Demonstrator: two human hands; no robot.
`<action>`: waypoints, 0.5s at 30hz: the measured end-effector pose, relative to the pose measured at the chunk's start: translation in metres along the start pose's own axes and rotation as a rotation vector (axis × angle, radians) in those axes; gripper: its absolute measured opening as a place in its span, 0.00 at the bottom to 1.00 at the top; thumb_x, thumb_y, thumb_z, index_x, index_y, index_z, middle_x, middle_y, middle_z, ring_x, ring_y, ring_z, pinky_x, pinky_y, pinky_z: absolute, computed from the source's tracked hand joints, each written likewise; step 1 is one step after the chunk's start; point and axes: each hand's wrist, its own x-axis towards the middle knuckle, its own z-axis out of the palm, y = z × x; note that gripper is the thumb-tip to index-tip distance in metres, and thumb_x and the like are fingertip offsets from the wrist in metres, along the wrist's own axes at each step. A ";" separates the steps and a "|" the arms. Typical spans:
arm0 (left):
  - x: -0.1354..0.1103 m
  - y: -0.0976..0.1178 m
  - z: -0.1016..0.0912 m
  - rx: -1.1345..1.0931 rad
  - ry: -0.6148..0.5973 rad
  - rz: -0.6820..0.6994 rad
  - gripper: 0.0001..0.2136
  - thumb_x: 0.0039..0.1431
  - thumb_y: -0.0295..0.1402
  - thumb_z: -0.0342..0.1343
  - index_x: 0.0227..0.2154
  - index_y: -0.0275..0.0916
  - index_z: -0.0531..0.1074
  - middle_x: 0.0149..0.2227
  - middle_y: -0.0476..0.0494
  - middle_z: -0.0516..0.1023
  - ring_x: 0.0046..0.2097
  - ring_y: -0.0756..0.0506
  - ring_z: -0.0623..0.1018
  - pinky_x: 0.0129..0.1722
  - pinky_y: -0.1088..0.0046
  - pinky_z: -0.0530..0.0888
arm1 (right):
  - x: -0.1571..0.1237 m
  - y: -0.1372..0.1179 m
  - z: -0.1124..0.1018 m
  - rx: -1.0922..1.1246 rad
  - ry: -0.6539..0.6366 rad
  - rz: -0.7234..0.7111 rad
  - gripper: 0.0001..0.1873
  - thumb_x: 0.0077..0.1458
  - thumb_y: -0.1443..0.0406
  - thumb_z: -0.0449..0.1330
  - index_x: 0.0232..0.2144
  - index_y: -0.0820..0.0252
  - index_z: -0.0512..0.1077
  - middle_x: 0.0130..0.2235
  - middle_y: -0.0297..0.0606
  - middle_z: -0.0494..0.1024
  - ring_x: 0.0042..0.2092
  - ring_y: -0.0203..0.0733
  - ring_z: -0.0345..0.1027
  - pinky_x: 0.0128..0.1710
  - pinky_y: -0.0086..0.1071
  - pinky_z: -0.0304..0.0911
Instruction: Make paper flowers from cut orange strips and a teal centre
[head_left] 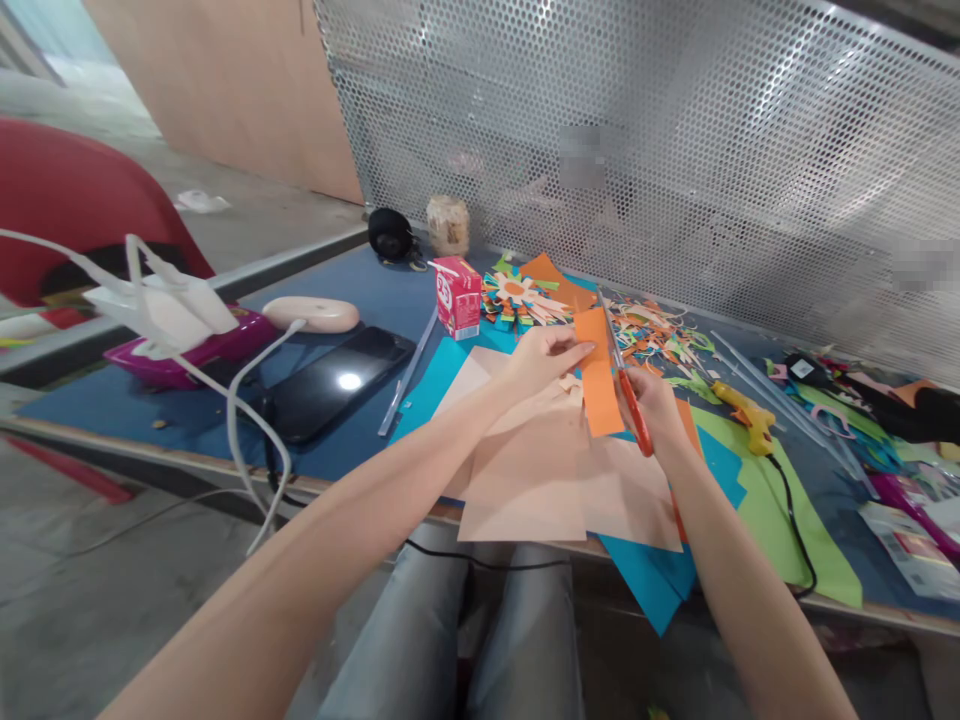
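An orange paper strip [600,385] stands lengthwise between my hands, pinched at its left edge by my left hand [547,358]. My right hand [654,405] is closed around the red handles of a pair of scissors [634,412]. The blades point away from me along the strip's right edge; whether they are parted is hard to see. Beneath both hands lie overlapping sheets of pale peach paper [525,480], with blue paper [652,585] under them. Beyond the strip is a heap of coloured paper scraps [652,335], with a paper flower [516,290] to its left.
A pink drink carton [457,298], a black phone [337,385] and a white-corded pale device [313,314] stand or lie to the left. On the right, a yellow glue gun [750,418] rests by green paper [814,530]. A perforated metal panel [660,130] rises behind the table.
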 end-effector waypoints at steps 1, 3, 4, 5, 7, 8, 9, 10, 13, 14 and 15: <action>0.001 -0.002 -0.003 0.025 -0.028 0.000 0.13 0.51 0.37 0.51 0.15 0.37 0.62 0.16 0.52 0.63 0.20 0.54 0.62 0.20 0.78 0.58 | -0.001 -0.001 0.000 0.003 0.012 0.004 0.16 0.45 0.53 0.52 0.17 0.57 0.57 0.15 0.28 0.57 0.18 0.31 0.51 0.18 0.27 0.46; 0.003 -0.006 -0.013 0.125 -0.155 -0.015 0.12 0.50 0.37 0.50 0.16 0.37 0.63 0.16 0.52 0.63 0.20 0.53 0.63 0.20 0.77 0.58 | -0.001 -0.001 0.000 -0.001 0.028 0.018 0.18 0.46 0.50 0.52 0.18 0.58 0.59 0.14 0.28 0.57 0.18 0.31 0.51 0.18 0.27 0.46; 0.004 -0.006 -0.019 0.222 -0.248 -0.032 0.11 0.49 0.36 0.50 0.15 0.37 0.63 0.16 0.52 0.63 0.20 0.53 0.64 0.20 0.77 0.58 | -0.001 0.000 0.000 -0.004 0.035 0.023 0.19 0.47 0.50 0.52 0.18 0.58 0.59 0.14 0.28 0.58 0.17 0.31 0.51 0.18 0.28 0.47; 0.004 -0.007 -0.025 0.365 -0.353 -0.053 0.11 0.47 0.35 0.51 0.15 0.37 0.63 0.16 0.52 0.63 0.20 0.53 0.64 0.20 0.77 0.58 | -0.001 0.001 0.000 -0.008 0.043 0.025 0.20 0.47 0.49 0.53 0.18 0.58 0.59 0.14 0.28 0.58 0.17 0.31 0.52 0.18 0.27 0.47; 0.005 -0.006 -0.035 0.697 -0.432 -0.113 0.09 0.44 0.35 0.52 0.15 0.38 0.65 0.17 0.50 0.66 0.22 0.50 0.67 0.22 0.76 0.60 | 0.000 0.003 0.000 -0.014 0.070 0.030 0.20 0.47 0.48 0.53 0.18 0.58 0.59 0.14 0.28 0.59 0.17 0.31 0.52 0.18 0.27 0.48; 0.006 -0.006 -0.038 0.847 -0.449 -0.147 0.07 0.43 0.35 0.52 0.17 0.38 0.67 0.20 0.48 0.69 0.25 0.49 0.70 0.23 0.75 0.62 | 0.001 0.005 0.000 -0.014 0.085 0.034 0.21 0.47 0.48 0.53 0.18 0.58 0.59 0.14 0.28 0.59 0.18 0.31 0.52 0.18 0.27 0.48; 0.006 -0.006 -0.041 0.976 -0.443 -0.183 0.07 0.43 0.37 0.52 0.21 0.38 0.69 0.24 0.46 0.72 0.29 0.46 0.72 0.26 0.74 0.64 | 0.001 0.006 -0.001 -0.012 0.096 0.040 0.21 0.47 0.47 0.53 0.18 0.58 0.59 0.14 0.28 0.59 0.18 0.31 0.52 0.17 0.27 0.48; 0.007 -0.007 -0.042 1.079 -0.423 -0.214 0.10 0.43 0.38 0.52 0.27 0.38 0.71 0.30 0.43 0.75 0.34 0.44 0.74 0.30 0.73 0.66 | 0.002 0.008 -0.001 -0.008 0.105 0.048 0.22 0.47 0.47 0.54 0.18 0.58 0.59 0.14 0.28 0.59 0.18 0.31 0.52 0.17 0.27 0.48; 0.008 -0.014 -0.039 1.265 -0.253 -0.203 0.26 0.45 0.40 0.53 0.48 0.34 0.64 0.47 0.33 0.70 0.48 0.36 0.70 0.42 0.65 0.67 | 0.005 0.012 -0.001 0.014 0.126 0.079 0.22 0.45 0.46 0.54 0.19 0.58 0.60 0.14 0.28 0.60 0.18 0.31 0.52 0.17 0.27 0.48; 0.008 -0.017 -0.036 1.291 -0.175 -0.161 0.28 0.47 0.39 0.52 0.52 0.33 0.60 0.50 0.31 0.68 0.51 0.35 0.68 0.45 0.62 0.66 | 0.006 0.013 -0.002 0.027 0.136 0.087 0.23 0.45 0.45 0.54 0.19 0.57 0.60 0.15 0.28 0.60 0.18 0.31 0.53 0.17 0.27 0.49; 0.009 -0.020 -0.032 1.292 -0.123 -0.106 0.28 0.49 0.38 0.51 0.53 0.32 0.58 0.52 0.31 0.66 0.53 0.35 0.66 0.47 0.61 0.65 | 0.008 0.015 -0.002 0.039 0.149 0.092 0.23 0.45 0.45 0.54 0.20 0.57 0.61 0.15 0.28 0.60 0.18 0.31 0.53 0.17 0.27 0.49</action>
